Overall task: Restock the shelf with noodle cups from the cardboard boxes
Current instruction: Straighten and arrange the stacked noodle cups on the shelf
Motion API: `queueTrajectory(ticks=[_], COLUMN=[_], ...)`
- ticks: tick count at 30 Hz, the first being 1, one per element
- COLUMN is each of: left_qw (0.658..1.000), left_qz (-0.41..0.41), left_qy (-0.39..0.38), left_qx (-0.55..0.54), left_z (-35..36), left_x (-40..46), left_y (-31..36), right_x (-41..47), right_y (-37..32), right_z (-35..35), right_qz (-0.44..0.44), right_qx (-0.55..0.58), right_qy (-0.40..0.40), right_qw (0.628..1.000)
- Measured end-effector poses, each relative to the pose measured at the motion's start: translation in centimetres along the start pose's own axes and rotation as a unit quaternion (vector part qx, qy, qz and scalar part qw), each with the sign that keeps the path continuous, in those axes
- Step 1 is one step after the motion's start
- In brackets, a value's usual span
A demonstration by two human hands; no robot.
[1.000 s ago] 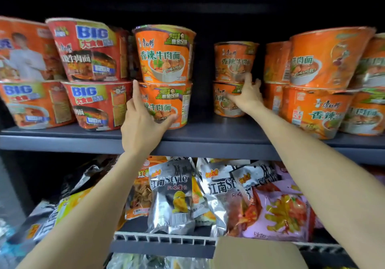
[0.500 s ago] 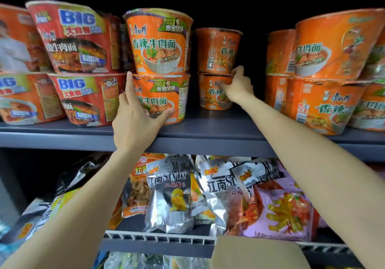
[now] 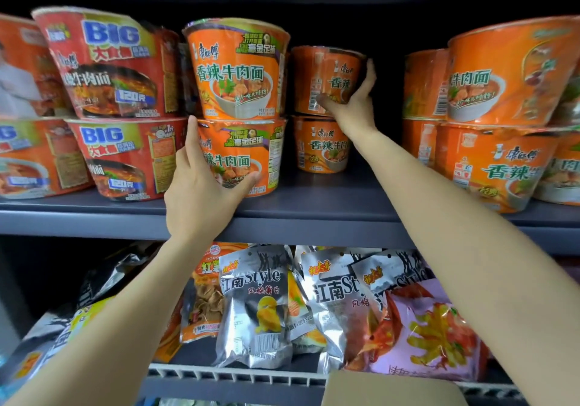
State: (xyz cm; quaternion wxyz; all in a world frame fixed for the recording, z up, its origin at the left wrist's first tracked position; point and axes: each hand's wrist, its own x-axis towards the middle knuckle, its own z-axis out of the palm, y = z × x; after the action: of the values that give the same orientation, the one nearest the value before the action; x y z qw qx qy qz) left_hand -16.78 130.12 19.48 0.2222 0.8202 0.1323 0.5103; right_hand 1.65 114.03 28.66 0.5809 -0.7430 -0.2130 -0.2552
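Orange noodle cups stand in stacks of two on the grey shelf (image 3: 314, 217). My left hand (image 3: 201, 198) grips the lower front cup (image 3: 248, 151), fingers up its left side and thumb across its front. Another orange cup (image 3: 235, 72) sits on top of it. Just behind and to the right is a second stack. My right hand (image 3: 354, 104) holds its upper cup (image 3: 323, 75), thumb at the base and fingers up the right side. The lower back cup (image 3: 323, 148) stands beneath it.
Red "BIG" cups (image 3: 110, 66) fill the shelf's left side and more orange cups (image 3: 508, 72) the right, with a dark gap between them and the back stack. Snack bags (image 3: 257, 305) crowd the shelf below. A cardboard flap (image 3: 386, 390) shows at the bottom edge.
My right hand rose from the seam between the two back cups to the upper one, and that stack slid left toward the front stack. My left hand stayed on its cup.
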Motion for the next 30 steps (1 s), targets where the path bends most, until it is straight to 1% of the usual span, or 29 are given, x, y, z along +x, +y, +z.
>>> queueTrajectory(ticks=[5,7,10,12,14,17,21,26,30], left_qw=[1.000,1.000,1.000,1.000,1.000,1.000,1.000,1.000,1.000], left_qz=[0.005,0.008,0.009,0.007,0.006,0.004,0.000,0.002,-0.001], left_qy=[0.002,0.003,0.004,0.002,-0.001,-0.005,-0.007,-0.007,-0.006], left_qx=[0.001,-0.001,-0.001,-0.001,-0.002,0.002,0.006,0.008,0.006], left_z=[0.2,0.3,0.2,0.2,0.2,0.1,0.0,0.0,0.1], left_x=[0.2,0.3,0.3,0.3,0.2,0.2,0.2,0.2,0.3], left_y=[-0.4,-0.4,-0.3,-0.2,-0.2,-0.2,-0.1,-0.1,-0.3], right_x=[1.4,1.5,0.8,0.3,0.0,-0.6,-1.1,-1.2,-1.2], right_y=[-0.2,-0.4,-0.9,-0.8,-0.4,0.1,0.0,0.0,0.1], right_z=[1.6,1.7,1.9,1.9,1.8,1.8,2.4,2.3,2.1], right_qz=[0.011,0.035,0.056,0.050,0.050,0.049,0.043,0.043,0.042], right_qx=[-0.043,-0.072,-0.158,-0.177,-0.172,-0.131,-0.074,-0.076,-0.094], right_qy=[0.014,0.041,0.105,0.113,0.094,0.064,0.080,0.087,0.076], right_qw=[0.999,0.996,0.980,0.976,0.979,0.988,0.993,0.992,0.992])
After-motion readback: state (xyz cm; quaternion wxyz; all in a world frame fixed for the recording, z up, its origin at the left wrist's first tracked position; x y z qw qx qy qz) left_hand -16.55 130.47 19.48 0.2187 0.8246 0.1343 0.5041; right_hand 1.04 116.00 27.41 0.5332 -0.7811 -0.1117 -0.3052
